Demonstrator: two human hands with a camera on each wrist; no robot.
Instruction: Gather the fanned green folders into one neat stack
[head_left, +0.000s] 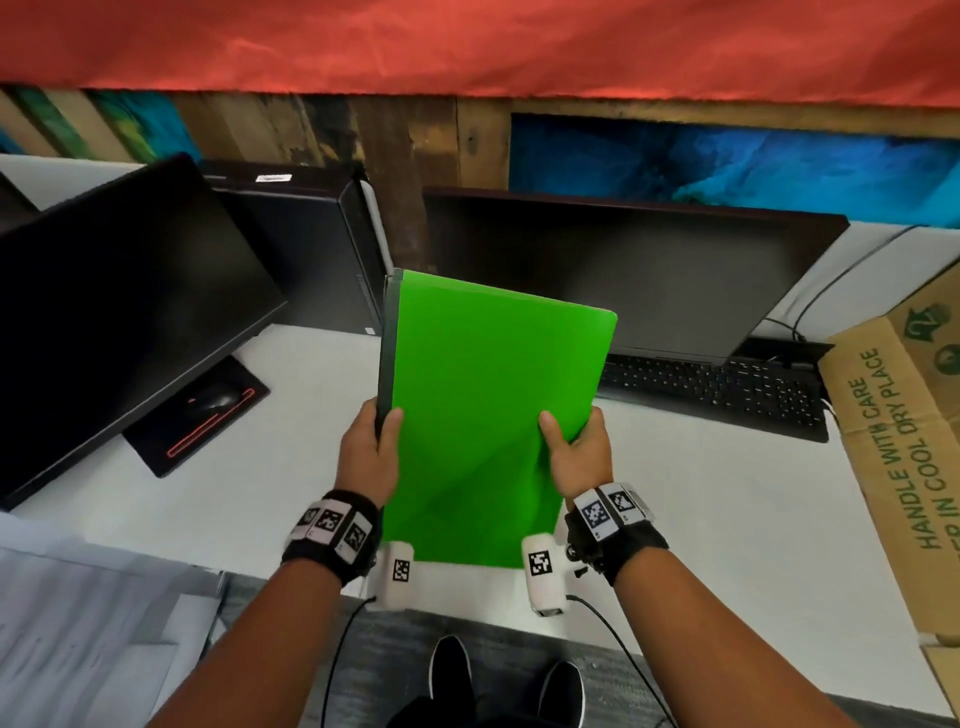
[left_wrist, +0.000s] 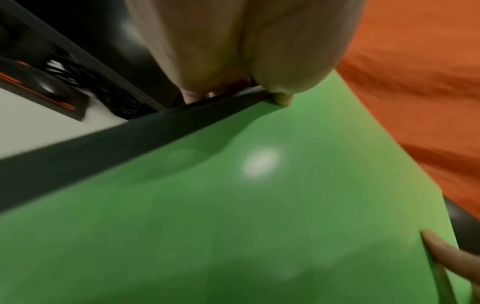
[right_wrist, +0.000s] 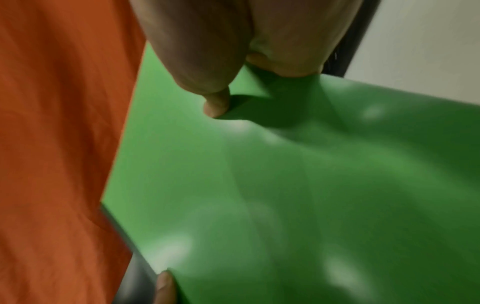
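Note:
A bunch of bright green folders (head_left: 483, 415) is held up off the white desk (head_left: 291, 467), tilted, their dark spine edges (head_left: 387, 343) lined up on the left. My left hand (head_left: 371, 441) grips the spine side, thumb on the front cover. On the opposite long edge my right hand (head_left: 574, 449) grips the folders, thumb on top. In the left wrist view the folders (left_wrist: 259, 205) fill the frame with my left hand (left_wrist: 246, 88) pinching the dark edge. The right wrist view shows my right hand (right_wrist: 233, 86) pinching the green cover (right_wrist: 311, 195).
Two dark monitors (head_left: 119, 306) (head_left: 639, 270) and a black computer tower (head_left: 306, 244) stand at the back. A keyboard (head_left: 727, 395) lies at the right, a mouse on a black pad (head_left: 208, 410) at the left. A cardboard box (head_left: 904, 447) sits at the right edge.

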